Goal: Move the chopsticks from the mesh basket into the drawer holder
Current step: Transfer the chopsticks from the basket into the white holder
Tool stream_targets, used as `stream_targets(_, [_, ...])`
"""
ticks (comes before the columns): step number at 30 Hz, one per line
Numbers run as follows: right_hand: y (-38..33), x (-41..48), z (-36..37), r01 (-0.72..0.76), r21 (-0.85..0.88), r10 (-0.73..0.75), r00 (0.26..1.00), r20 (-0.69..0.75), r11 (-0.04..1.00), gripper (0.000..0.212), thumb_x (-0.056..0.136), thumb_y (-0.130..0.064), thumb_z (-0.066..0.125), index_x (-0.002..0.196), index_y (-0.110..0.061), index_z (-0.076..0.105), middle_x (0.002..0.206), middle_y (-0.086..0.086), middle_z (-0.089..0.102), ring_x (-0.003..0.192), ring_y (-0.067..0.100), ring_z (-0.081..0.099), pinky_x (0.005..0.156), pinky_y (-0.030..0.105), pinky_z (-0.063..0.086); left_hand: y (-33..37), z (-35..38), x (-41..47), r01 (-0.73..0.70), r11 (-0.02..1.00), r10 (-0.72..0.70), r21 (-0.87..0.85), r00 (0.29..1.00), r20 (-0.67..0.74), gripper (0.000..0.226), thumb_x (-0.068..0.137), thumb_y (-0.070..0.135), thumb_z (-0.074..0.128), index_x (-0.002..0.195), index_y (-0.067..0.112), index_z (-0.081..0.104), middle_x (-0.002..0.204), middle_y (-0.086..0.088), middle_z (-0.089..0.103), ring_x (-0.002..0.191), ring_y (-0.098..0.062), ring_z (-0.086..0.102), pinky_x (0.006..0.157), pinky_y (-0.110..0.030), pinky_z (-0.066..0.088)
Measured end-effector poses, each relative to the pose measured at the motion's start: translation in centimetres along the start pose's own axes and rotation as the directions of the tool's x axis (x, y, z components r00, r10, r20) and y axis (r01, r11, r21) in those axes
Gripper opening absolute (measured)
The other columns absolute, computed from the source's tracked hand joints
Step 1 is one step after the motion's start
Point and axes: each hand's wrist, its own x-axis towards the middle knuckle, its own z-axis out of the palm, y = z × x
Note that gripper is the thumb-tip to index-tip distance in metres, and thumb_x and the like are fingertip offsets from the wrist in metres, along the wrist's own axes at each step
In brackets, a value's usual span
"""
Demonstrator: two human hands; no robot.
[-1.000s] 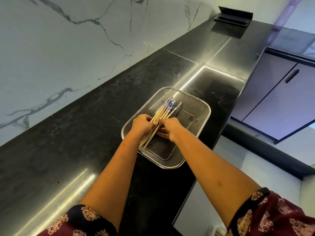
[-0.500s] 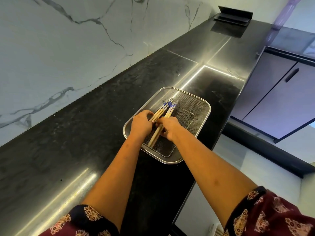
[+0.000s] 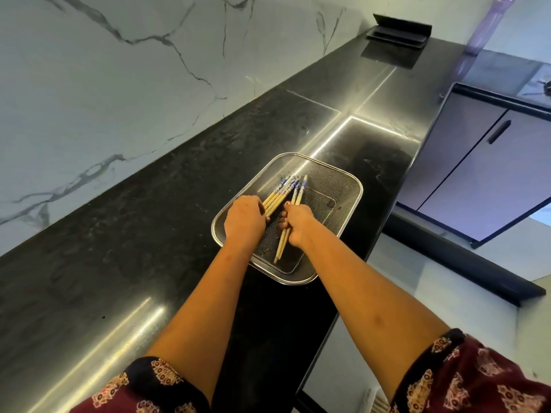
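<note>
Head view, left hand (image 3: 244,217) and right hand (image 3: 299,223) clutching chopsticks (image 3: 279,194) in mesh basket (image 3: 337,177), fingers mostly hidden

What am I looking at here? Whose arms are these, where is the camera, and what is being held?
No machine here: these are a person's two bare arms, filmed by one camera worn on their head, looking down. On the black stone counter sits a rectangular steel mesh basket holding pale wooden chopsticks with blue-patterned tops. The left hand curls over one bunch; the right hand grips a few more. None has left the basket yet. The drawer holder is not in view.
</note>
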Motion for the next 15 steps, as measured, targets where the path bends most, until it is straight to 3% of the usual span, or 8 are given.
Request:
stream_targets(4, [0.0, -0.4, 0.4, -0.031, 0.032, 0.03, 0.999, 0.021, 0.999, 0.02, 0.102, -0.013, 0.032, 0.088, -0.008, 0.047, 0.07, 0.008, 0.048, 0.053, 0.014, 0.044, 0.043, 0.023, 0.044, 0.5, 0.0, -0.3, -0.047, 0.986, 0.051, 0.162, 0.999, -0.019, 0.017, 0.087, 0.017, 0.064, 0.103, 0.014, 0.063, 0.103, -0.006, 0.061, 0.088, -0.017, 0.06, 0.078, -0.032, 0.054])
stream_targets(8, [0.3, -0.5, 0.3, -0.032, 0.026, 0.032, 0.999, 0.009, 0.999, 0.025, 0.101, -0.01, 0.031, 0.081, -0.008, 0.046, 0.069, 0.009, 0.048, 0.054, 0.017, 0.048, 0.05, 0.026, 0.046, 0.7, 0.2, -0.4, -0.109, 0.929, 0.128, 0.353, 0.991, -0.03, 0.023, 0.087, 0.025, 0.064, 0.106, 0.012, 0.06, 0.105, -0.005, 0.057, 0.098, -0.02, 0.055, 0.082, -0.033, 0.052])
stream_targets(13, [0.3, -0.5, 0.0, -0.019, 0.013, 0.019, 1.0, -0.003, 1.0, 0.027, 0.099, -0.004, 0.031, 0.078, -0.007, 0.047, 0.065, 0.008, 0.047, 0.05, 0.016, 0.046, 0.048, 0.025, 0.044, 1.2, 0.2, -0.4, -0.143, 0.902, 0.18, 0.407, 0.982, -0.053, 0.021, 0.088, 0.027, 0.062, 0.104, 0.012, 0.063, 0.104, -0.004, 0.058, 0.097, -0.019, 0.055, 0.081, -0.035, 0.053])
stream_targets(15, [0.2, -0.4, 0.2, 0.004, -0.018, -0.004, 1.0, -0.002, 1.0, 0.021, 0.097, 0.0, 0.032, 0.086, -0.006, 0.049, 0.064, 0.008, 0.048, 0.048, 0.015, 0.046, 0.046, 0.024, 0.045, 1.5, 0.3, -0.5, -0.158, 0.916, 0.189, 0.37, 0.981, -0.049, 0.023, 0.088, 0.027, 0.062, 0.105, 0.012, 0.064, 0.106, -0.005, 0.058, 0.096, -0.019, 0.054, 0.08, -0.035, 0.054])
